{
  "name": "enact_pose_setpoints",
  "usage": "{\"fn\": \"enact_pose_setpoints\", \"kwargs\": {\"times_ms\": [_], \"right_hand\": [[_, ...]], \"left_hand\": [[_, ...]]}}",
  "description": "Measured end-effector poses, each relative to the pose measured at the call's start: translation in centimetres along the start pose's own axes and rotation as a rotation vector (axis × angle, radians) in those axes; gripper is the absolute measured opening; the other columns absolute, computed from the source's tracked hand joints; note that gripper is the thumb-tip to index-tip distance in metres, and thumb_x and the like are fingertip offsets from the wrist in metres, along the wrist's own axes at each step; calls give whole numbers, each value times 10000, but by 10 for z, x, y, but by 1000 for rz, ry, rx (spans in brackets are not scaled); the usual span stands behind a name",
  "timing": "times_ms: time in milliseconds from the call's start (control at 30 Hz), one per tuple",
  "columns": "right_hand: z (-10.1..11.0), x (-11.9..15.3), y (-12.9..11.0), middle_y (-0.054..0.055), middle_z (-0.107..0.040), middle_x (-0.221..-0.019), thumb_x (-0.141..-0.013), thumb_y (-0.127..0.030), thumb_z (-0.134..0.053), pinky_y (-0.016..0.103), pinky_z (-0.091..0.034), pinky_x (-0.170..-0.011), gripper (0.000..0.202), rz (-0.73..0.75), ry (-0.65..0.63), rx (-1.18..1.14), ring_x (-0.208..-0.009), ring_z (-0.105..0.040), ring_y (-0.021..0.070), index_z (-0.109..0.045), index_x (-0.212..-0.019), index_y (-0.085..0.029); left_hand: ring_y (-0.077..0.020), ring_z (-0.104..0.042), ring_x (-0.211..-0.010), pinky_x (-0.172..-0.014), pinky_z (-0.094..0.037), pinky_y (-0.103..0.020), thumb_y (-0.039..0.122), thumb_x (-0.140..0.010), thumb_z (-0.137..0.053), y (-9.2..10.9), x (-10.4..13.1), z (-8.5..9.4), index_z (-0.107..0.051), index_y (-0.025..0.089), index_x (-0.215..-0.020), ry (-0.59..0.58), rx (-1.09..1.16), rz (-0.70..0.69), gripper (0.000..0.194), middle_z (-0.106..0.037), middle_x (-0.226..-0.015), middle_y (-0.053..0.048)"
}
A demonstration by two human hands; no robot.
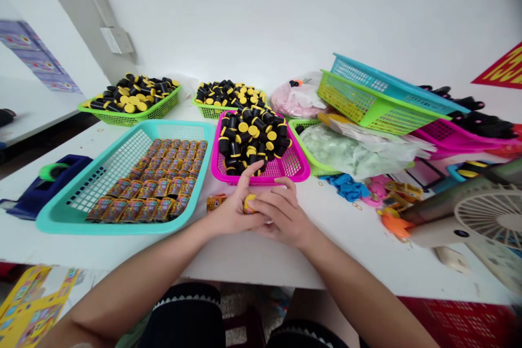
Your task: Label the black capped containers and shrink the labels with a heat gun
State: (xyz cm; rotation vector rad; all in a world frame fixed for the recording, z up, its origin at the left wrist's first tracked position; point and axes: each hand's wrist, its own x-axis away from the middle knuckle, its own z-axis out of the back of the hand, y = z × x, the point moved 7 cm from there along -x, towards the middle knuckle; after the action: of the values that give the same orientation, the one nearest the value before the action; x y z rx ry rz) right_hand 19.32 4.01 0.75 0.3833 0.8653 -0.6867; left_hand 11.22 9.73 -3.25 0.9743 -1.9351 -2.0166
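Both my hands meet above the white table, just in front of the pink basket point(302, 169). Between them is a small bottle with a yellow cap point(249, 204); most of it is hidden by my fingers. My left hand point(238, 209) wraps round it from the left, its index finger pointing up. The fingers of my right hand point(283, 212) press against it from the right. Beside my left hand lies a colourful label piece point(215, 202). Black bottles with yellow caps point(250, 136) are heaped in the pink basket. Rows of labelled bottles point(150, 187) fill much of the turquoise basket point(61, 224).
A blue tape dispenser point(53, 185) stands at the left. Green baskets point(134, 115) of black bottles are at the back. On the right are stacked baskets point(367, 100), plastic bags point(350, 147), blue pieces point(346, 187), an orange piece point(395, 224) and a fan point(501, 217).
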Motion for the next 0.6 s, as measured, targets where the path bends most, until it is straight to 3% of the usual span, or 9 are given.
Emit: {"fn": "enact_pose_setpoints", "kwargs": {"times_ms": [100,167,267,333,467,600], "right_hand": [[6,0,4,57,-630,-1047,-820,-443,-641,463,-419,-975,451,-6,41,-110,-964,-556,220,-541,-1220,-262],[9,-1,17,84,-613,-1060,-880,-501,-520,438,-467,-899,421,-131,31,-269,-989,-571,229,-558,-1215,-248],[2,-1,43,72,-645,-968,-940,-381,-461,332,-512,-731,276,-434,-88,-493,-870,-613,177,-631,-1105,-240],[-6,-1,50,54,-671,-892,-907,-341,-545,288,-505,-659,192,-522,-210,-600,-771,-618,150,-676,-986,-224],[-15,2,53,48,-702,-865,-883,-326,-588,257,-491,-615,166,-553,-383,-706,-722,-625,137,-685,-932,-200],[-17,6,51,40,-676,-810,-906,-277,-537,244,-473,-603,144,-481,-440,-615,-678,-590,125,-651,-915,-190]], "left_hand": [[-44,-437,-471,-476,-370,-140,157,-849,-605,5,-2,2,176,267,-1445,33,-78,-27,989,-473,-630,109],[-64,-523,-583,-569,-439,-182,172,-840,-617,5,-4,3,161,274,-1443,63,-196,-18,990,-576,-788,44],[-108,-599,-767,-701,-490,-257,172,-814,-630,1,-7,1,120,267,-1440,50,-374,-5,982,-613,-1059,-67],[-136,-618,-838,-739,-500,-291,164,-800,-631,-1,-8,0,93,241,-1435,37,-424,-13,967,-598,-1131,-112],[-187,-632,-952,-808,-509,-346,230,-793,-666,-7,-8,1,26,213,-1413,-6,-413,19,929,-578,-1183,-152],[-204,-629,-1001,-857,-497,-376,307,-784,-688,-9,-6,0,-94,221,-1342,-61,-450,69,820,-550,-1236,-157]]}}
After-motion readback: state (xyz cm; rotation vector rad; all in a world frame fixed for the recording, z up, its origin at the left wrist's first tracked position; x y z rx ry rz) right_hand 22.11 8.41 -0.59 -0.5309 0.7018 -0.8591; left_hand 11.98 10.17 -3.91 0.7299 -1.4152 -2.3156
